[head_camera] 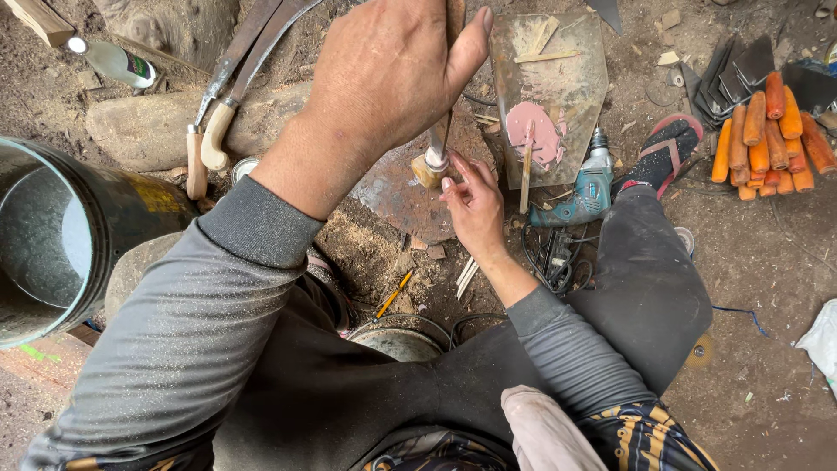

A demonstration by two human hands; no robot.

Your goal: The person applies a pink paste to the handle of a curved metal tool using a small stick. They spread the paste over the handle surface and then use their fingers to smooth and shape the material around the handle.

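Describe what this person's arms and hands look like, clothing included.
Both hands, left and right, are bare: no gloves, rings or watch visible. Both arms wear grey long sleeves with ribbed cuffs, speckled with pale dust. The right sleeve looks the same.

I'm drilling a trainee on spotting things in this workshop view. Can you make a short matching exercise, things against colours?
Things:
1. power drill
2. pile of tool handles
3. paste on the metal plate
4. pencil on the ground

Colours:
A. orange
B. pink
C. yellow
D. teal

Pairs: 1-D, 2-A, 3-B, 4-C
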